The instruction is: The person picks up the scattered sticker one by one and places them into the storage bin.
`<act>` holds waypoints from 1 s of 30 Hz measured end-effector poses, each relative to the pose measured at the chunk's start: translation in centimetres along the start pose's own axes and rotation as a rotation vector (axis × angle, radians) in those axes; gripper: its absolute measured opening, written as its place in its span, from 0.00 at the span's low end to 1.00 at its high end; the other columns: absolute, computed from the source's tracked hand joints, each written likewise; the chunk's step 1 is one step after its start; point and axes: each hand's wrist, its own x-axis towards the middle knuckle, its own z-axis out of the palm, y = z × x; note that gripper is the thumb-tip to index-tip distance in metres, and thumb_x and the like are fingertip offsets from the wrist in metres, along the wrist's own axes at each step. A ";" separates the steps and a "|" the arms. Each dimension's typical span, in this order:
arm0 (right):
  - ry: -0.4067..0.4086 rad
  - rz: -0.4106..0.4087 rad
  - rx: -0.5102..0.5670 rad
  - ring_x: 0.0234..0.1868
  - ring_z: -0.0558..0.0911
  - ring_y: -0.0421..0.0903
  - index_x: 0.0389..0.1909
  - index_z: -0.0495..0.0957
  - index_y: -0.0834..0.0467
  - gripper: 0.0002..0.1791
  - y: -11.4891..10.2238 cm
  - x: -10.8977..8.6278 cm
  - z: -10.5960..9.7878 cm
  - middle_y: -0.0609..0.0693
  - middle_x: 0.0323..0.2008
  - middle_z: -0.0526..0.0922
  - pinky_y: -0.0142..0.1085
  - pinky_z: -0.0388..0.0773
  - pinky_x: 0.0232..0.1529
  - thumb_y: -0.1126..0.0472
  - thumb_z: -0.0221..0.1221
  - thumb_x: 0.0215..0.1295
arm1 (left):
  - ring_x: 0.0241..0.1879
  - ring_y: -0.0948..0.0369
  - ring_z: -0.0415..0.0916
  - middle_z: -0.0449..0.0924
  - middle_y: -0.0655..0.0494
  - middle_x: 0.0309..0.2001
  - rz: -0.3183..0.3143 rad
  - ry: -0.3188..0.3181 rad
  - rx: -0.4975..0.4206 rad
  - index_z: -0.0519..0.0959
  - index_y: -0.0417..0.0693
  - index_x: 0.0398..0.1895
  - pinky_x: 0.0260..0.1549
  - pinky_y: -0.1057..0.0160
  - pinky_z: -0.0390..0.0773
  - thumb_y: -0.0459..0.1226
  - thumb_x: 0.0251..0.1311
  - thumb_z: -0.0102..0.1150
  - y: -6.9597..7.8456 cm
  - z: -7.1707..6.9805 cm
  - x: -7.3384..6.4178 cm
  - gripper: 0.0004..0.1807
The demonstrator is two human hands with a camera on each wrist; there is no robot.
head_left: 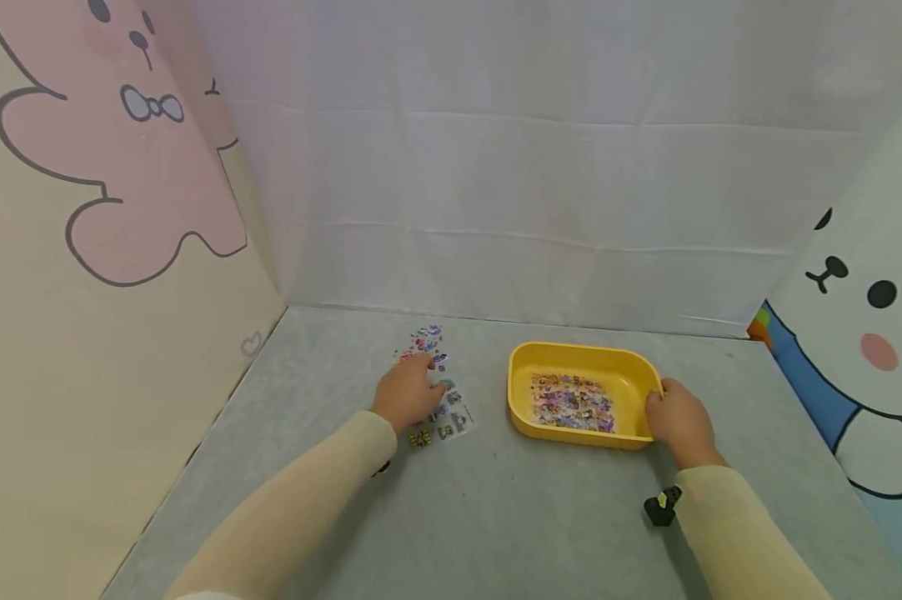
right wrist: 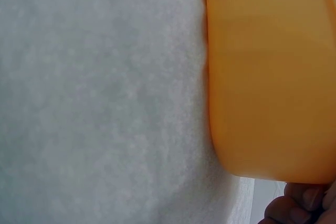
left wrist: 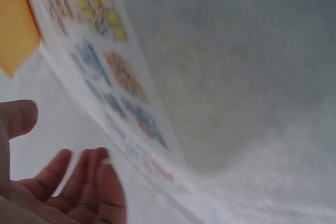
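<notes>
A yellow tray (head_left: pixel 582 396) stands right of the middle, with small colourful stickers (head_left: pixel 571 402) lying on its bottom. My right hand (head_left: pixel 684 421) grips the tray's right end; in the right wrist view the curled fingers (right wrist: pixel 294 208) are at the tray's corner. To the left, a clear sticker sheet (head_left: pixel 454 417) with several printed pictures lies on the table. Over this sheet hovers my left hand (head_left: pixel 409 392), hiding its middle part. In the left wrist view, the thumb and the loosely bent fingers (left wrist: pixel 86 182) stand apart with nothing between them, beside the sticker sheet (left wrist: pixel 113 72).
A grey cloth covers the table (head_left: pixel 526 525). White sheeting (head_left: pixel 526 183) hangs behind it. Printed cartoon bears line the side walls, a pink bear (head_left: pixel 121 150) at left and a white bear (head_left: pixel 856 308) at right. A small black device (head_left: pixel 661 507) sits at my right wrist.
</notes>
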 end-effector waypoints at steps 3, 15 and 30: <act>0.001 -0.004 -0.002 0.58 0.73 0.68 0.72 0.55 0.78 0.32 0.0 0.1 0.1 0.77 0.66 0.66 0.64 0.66 0.64 0.57 0.37 0.80 | 0.54 0.49 0.79 0.78 0.46 0.62 -0.097 -0.021 0.029 0.76 0.44 0.66 0.52 0.45 0.79 0.54 0.67 0.65 -0.6 -0.6 -0.4 0.32; 0.006 0.002 -0.008 0.57 0.74 0.67 0.72 0.55 0.78 0.31 0.2 0.0 0.2 0.77 0.66 0.66 0.64 0.67 0.63 0.57 0.38 0.80 | 0.55 0.44 0.77 0.78 0.41 0.57 -0.079 -0.033 0.145 0.72 0.39 0.70 0.52 0.44 0.78 0.59 0.61 0.69 -2.4 -0.4 -2.4 0.43; 0.003 0.013 -0.008 0.52 0.74 0.64 0.73 0.55 0.78 0.32 0.0 0.3 0.1 0.77 0.66 0.67 0.62 0.69 0.62 0.57 0.38 0.80 | 0.53 0.43 0.77 0.78 0.40 0.54 -0.130 0.067 0.082 0.76 0.38 0.64 0.51 0.41 0.77 0.55 0.64 0.67 -3.8 0.9 -2.2 0.35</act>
